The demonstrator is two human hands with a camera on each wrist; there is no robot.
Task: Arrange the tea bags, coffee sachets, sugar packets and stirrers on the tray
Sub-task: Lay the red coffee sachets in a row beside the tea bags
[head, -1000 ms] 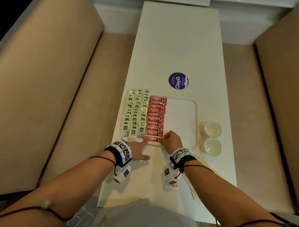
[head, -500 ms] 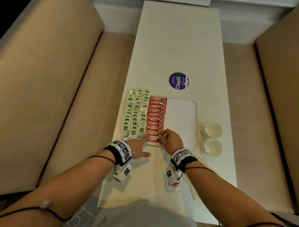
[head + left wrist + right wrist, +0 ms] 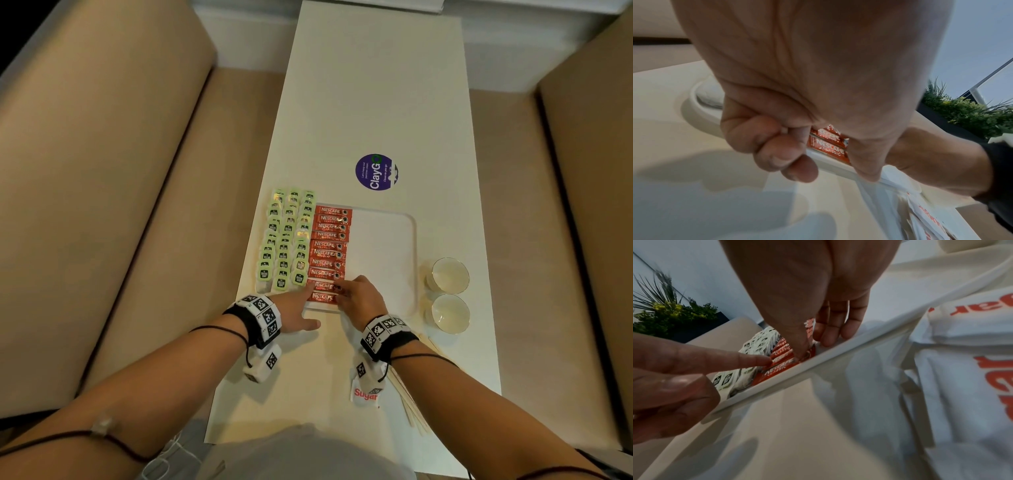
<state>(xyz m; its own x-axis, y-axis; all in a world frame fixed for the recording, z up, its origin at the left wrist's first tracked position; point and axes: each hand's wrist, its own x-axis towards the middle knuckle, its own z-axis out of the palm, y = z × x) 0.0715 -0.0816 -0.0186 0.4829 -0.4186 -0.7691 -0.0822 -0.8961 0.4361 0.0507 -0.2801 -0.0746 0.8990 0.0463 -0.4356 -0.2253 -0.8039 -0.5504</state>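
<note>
Since a moment ago, the right hand (image 3: pixel 356 298) has been slid a little further up the red coffee sachets (image 3: pixel 329 253) on the tray (image 3: pixel 387 260); one is pinched by its fingers (image 3: pixel 803 352). One left hand (image 3: pixel 296 310) finger is pointed, the rest curled. Nearer than the tray, "Sugar" packets (image 3: pixel 364 394) and stirrers (image 3: pixel 411 401) are left on the desk (image 3: pixel 376 102). "NESCAFE CLASSIC" is read. Green tea bags (image 3: pixel 287 236) are lined up beside.

The head camera looks steeply down along the table (image 3: pixel 376 102) from above. Each wrist camera sits low and very close, facing along its hand toward the tray (image 3: pixel 838 344). All three views share the tray's near edge and sachets (image 3: pixel 828 146).
</note>
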